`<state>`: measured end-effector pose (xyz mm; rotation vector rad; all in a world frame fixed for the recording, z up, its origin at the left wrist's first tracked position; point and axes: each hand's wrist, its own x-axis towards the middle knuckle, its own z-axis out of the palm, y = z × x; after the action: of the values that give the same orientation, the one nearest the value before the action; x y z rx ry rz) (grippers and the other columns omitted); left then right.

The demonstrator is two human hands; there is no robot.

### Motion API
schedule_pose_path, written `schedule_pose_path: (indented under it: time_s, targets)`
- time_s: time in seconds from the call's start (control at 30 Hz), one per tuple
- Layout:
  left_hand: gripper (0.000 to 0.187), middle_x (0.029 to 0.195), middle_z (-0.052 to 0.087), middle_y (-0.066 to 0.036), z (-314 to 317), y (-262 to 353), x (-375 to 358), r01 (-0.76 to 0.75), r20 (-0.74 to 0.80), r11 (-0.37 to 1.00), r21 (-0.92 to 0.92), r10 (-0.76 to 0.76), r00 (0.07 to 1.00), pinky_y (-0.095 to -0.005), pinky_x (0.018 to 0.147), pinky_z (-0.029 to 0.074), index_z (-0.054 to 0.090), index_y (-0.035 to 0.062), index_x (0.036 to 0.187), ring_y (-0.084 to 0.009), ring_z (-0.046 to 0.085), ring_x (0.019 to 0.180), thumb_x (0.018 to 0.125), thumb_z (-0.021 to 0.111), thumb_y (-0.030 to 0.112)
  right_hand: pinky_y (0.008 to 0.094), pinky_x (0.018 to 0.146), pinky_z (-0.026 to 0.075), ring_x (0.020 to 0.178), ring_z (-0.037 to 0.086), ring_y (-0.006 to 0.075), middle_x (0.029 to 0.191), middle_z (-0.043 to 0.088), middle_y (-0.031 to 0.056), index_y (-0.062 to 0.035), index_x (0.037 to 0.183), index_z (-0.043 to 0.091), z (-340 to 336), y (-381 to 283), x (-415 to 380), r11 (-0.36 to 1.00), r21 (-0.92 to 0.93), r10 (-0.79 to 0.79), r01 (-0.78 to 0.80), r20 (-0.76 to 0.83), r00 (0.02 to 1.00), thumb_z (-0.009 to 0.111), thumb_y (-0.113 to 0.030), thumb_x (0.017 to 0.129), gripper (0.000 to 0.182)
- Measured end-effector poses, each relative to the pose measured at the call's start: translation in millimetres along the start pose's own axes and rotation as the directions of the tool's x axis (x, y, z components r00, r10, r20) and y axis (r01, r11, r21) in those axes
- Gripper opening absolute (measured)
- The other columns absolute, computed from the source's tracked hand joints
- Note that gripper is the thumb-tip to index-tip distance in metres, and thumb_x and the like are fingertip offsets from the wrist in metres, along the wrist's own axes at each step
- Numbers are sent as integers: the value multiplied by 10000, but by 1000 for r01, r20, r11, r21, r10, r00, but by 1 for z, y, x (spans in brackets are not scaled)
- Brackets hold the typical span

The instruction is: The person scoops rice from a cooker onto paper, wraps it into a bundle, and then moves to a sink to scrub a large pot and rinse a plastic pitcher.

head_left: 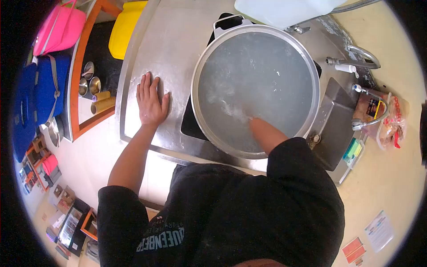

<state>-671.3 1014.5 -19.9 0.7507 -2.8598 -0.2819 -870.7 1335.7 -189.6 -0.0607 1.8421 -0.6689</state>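
Note:
A large round metal pot [196,95] holds cloudy greyish water with ripples and pale swirls. My right forearm [265,135] reaches down into that water, and my right hand is under the surface. The murky water hides its fingers, and whatever they may touch or hold cannot be made out. To the left of the pot, my left hand [151,103] rests palm down on the wet steel counter [171,51], fingers stretched out and holding nothing. Beneath the pot lies a black flat base [189,124], showing at its left side.
A steel sink [332,120] adjoins the pot's right side, with a curved faucet [367,58] above it. A translucent white container [284,11] stands behind. Sponges [352,149] lie at the sink's edge. At left are a yellow item [126,29] and an orange-edged shelf with metal cups [94,84].

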Motion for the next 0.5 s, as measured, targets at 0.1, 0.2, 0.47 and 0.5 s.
schedule_pose_path:
  time_s: [0.1, 0.2, 0.47, 0.5]
  targets:
    - [596, 1614, 366, -244, -1, 1, 1, 1, 16, 1000, 10, -1, 1000, -562, 1246, 198, 489, 12, 1455, -409, 292, 1531, 964, 582, 336, 488, 1030, 472, 1186, 599, 369, 1343, 601, 187, -45, 1350, 577, -28, 29, -8, 976, -216, 28, -24, 15, 1000, 574, -340, 969, 482]
    - [601, 1614, 364, -249, -2, 2, 1, 4, 21, 1000, -1, -4, 1000, -562, 1247, 193, 489, 3, 1450, -410, 285, 1534, 959, 585, 335, 491, 1018, 478, 1170, 607, 374, 1321, 613, 190, -47, 1326, 596, -69, 53, -2, 909, -408, 71, -82, -41, 997, 575, -332, 962, 463]
    - [612, 1619, 349, -257, 2, 5, 1, 9, 31, 1000, -10, -9, 999, -577, 1247, 171, 474, -6, 1462, -424, 270, 1536, 983, 559, 364, 499, 985, 494, 1125, 630, 386, 1262, 646, 201, -52, 1261, 647, -99, 74, 32, 645, -754, 97, -124, -80, 992, 579, -313, 942, 418]
    - [612, 1617, 350, -259, 2, 4, 1, 4, 27, 1000, -5, -4, 1000, -576, 1246, 171, 473, -8, 1462, -427, 269, 1536, 984, 557, 366, 500, 981, 496, 1120, 632, 388, 1254, 650, 202, -53, 1253, 653, -88, 73, 34, 652, -750, 81, -108, -73, 994, 579, -310, 939, 413]
